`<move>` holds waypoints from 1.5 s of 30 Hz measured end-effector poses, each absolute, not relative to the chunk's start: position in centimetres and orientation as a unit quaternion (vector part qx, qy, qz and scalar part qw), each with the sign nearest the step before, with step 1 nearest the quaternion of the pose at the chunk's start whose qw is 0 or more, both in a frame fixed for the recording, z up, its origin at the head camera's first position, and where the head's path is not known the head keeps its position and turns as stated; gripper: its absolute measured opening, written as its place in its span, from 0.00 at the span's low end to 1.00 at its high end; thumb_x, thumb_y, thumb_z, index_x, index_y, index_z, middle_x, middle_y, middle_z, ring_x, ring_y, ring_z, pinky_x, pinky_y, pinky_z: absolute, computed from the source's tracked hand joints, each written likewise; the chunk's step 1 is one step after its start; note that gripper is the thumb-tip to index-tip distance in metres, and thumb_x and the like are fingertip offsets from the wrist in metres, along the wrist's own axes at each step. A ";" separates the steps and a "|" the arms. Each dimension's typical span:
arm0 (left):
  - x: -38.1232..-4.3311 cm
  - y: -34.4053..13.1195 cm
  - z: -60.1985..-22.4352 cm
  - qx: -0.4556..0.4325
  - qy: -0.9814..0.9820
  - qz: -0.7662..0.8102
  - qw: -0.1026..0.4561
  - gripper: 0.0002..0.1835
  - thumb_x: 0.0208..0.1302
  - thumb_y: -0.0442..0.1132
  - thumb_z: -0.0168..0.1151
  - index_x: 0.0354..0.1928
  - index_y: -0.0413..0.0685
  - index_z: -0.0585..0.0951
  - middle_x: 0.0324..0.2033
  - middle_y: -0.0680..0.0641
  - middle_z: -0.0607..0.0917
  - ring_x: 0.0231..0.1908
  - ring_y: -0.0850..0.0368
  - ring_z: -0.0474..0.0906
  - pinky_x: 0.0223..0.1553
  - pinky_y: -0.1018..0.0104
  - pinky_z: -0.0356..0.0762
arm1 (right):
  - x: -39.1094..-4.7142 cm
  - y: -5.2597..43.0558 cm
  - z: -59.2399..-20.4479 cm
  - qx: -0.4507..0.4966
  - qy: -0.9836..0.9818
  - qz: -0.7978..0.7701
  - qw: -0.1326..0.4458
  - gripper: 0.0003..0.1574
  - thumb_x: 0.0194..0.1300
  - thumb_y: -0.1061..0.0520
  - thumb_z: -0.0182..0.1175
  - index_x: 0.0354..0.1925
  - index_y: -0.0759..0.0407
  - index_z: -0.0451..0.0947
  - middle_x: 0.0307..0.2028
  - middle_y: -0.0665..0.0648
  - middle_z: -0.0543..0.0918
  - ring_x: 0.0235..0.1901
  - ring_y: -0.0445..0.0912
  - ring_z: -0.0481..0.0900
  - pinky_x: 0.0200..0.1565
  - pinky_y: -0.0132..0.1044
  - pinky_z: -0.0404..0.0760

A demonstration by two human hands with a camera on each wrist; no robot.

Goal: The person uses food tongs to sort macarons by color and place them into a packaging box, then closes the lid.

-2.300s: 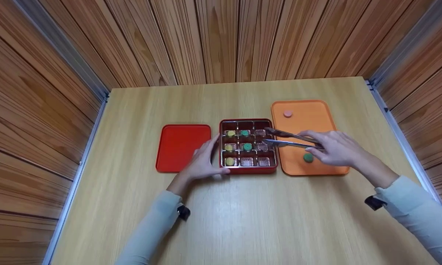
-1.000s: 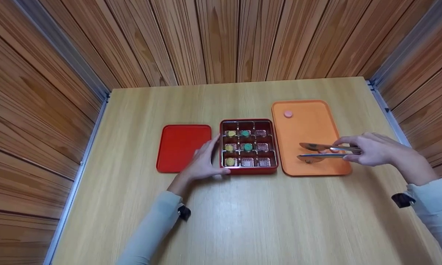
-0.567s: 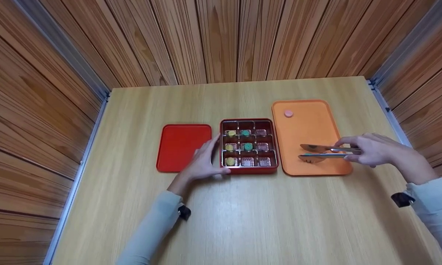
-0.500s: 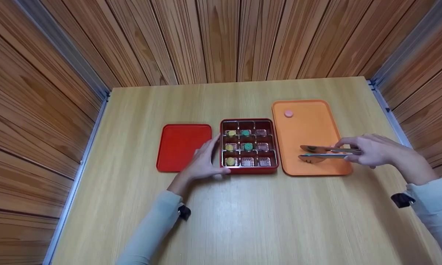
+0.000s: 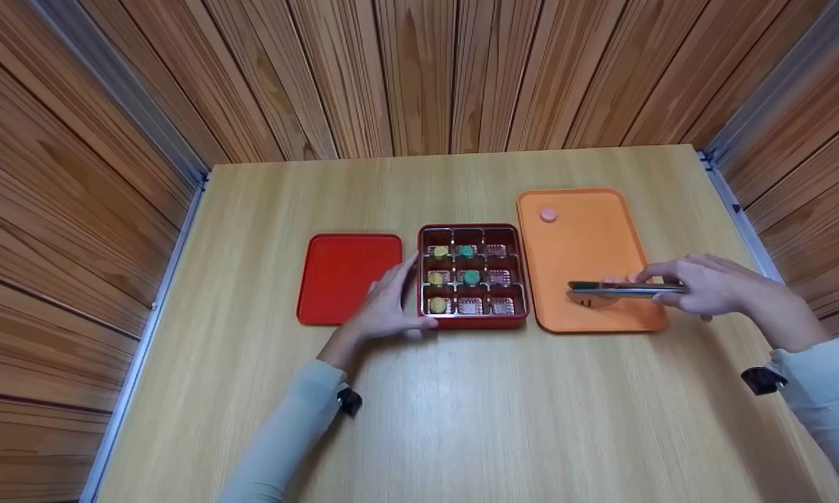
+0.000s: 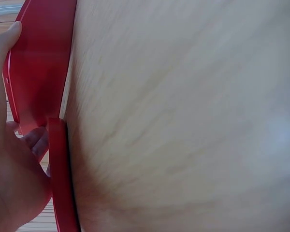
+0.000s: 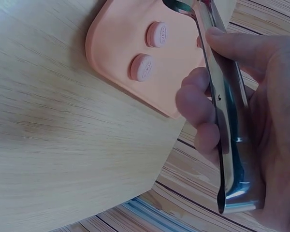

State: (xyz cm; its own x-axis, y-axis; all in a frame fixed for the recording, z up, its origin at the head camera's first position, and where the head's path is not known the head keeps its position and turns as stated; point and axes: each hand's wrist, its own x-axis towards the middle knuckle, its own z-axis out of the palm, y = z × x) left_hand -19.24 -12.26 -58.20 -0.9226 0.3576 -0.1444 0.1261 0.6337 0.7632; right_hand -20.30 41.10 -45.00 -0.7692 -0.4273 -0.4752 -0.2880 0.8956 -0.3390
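Observation:
My left hand (image 5: pixel 384 307) steadies the red box (image 5: pixel 475 323), fingers straight along its left side and thumb at its front corner. The box has a clear divided insert. Yellow round pieces (image 5: pixel 436 305) lie in its left column, and two green ones (image 5: pixel 471 277) in the middle column's back and centre cells. My right hand (image 5: pixel 702 283) grips metal tongs (image 5: pixel 625 292) over the orange tray (image 5: pixel 573 244), the tong arms pressed together. Whether the tong tips hold a green piece is hidden. In the right wrist view, pink stamped discs (image 7: pixel 142 67) sit on the tray beside the tongs.
A flat red lid (image 5: pixel 342 279) lies left of the box, close to my left hand. One pink disc (image 5: pixel 548 214) rests near the tray's back left corner. The tray stands right beside the box on the wooden table (image 5: pixel 419 419).
My right hand has carried the tongs rightward from the box's right column to the tray's front half. Their arms have closed together, covering where the green piece lay. My left hand stays put.

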 end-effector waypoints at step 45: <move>-19.2 -12.1 -58.2 0.132 0.890 0.412 0.141 0.74 0.54 0.71 0.82 0.94 0.67 0.46 0.90 0.44 0.60 0.90 0.39 0.54 0.90 0.24 0.44 | -21.5 35.1 -41.5 -0.297 0.932 -0.143 0.149 0.16 0.82 0.56 0.66 0.64 0.52 0.85 0.24 0.41 0.78 0.17 0.34 0.66 0.21 0.29 0.65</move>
